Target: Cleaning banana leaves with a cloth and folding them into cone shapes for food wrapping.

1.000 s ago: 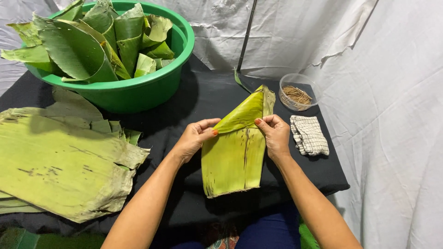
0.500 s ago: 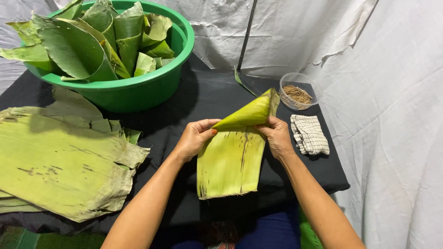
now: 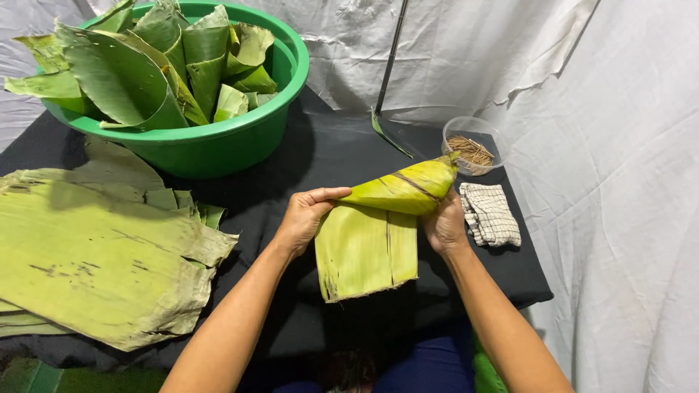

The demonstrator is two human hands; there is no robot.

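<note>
Two bare hands hold one banana leaf piece (image 3: 368, 251) over the middle of a black table (image 3: 335, 149). The top of the leaf is rolled over into a pointed cone shape, and its tip points to the far right. The flat part of the leaf hangs down toward the person.

The left hand (image 3: 304, 217) grips the left edge of the leaf. Its thumb lies on top of the rolled part and its fingers are curled together under the leaf. The right hand (image 3: 444, 225) is at the right side of the leaf, just under the cone. It seems to be closed on the leaf, but the leaf hides most of its fingers, so I cannot tell just how they lie.

On the far left of the table is a big green bowl (image 3: 218, 142). It is full of folded leaf cones (image 3: 175, 58). On the near left is a pile of big flat leaves (image 3: 95, 255), close to the left arm.

On the right, just beside the right hand, lies a small checked cloth (image 3: 491, 213). A little farther away is a clear round cup (image 3: 472, 145) with thin brown sticks (image 3: 472, 151) in it. The tip of the cone comes near this cup. A white sheet (image 3: 604, 182) hangs behind the table and on its right side.
</note>
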